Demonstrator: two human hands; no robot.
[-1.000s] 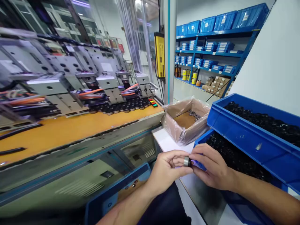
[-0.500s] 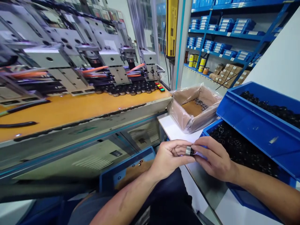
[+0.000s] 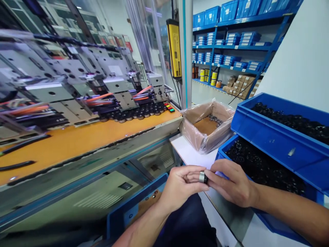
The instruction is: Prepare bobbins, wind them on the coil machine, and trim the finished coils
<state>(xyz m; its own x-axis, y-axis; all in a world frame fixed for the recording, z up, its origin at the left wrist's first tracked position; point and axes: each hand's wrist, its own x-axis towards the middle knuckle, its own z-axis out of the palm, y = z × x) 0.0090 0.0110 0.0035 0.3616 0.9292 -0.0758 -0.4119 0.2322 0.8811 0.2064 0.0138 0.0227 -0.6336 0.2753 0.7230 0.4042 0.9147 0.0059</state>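
Between the thumb and fingers of my left hand [image 3: 180,185] is a small silver ribbed metal ring [image 3: 202,177]. A black piece [image 3: 205,179] sits at the ring's right end, facing my other hand. My right hand [image 3: 231,183] has its fingertips closed together against that black end, and they partly cover it. I cannot tell whether the black piece is fully seated in the ring. Both hands are held close together over my lap, left of the lower blue bin [image 3: 222,148], which is filled with black parts.
An upper blue bin [image 3: 272,137] of black parts rests above the lower one. A plastic-lined cardboard box [image 3: 191,132] holds small metal parts. On the left, a machine's orange worktop [image 3: 102,135] carries rows of round black-topped parts [image 3: 138,113]. Below is another blue bin [image 3: 138,192].
My view has tilted up, so the bench and box appear lower. Both hands stay together at the ring, with the right fingers drawn in a little closer around its black end.
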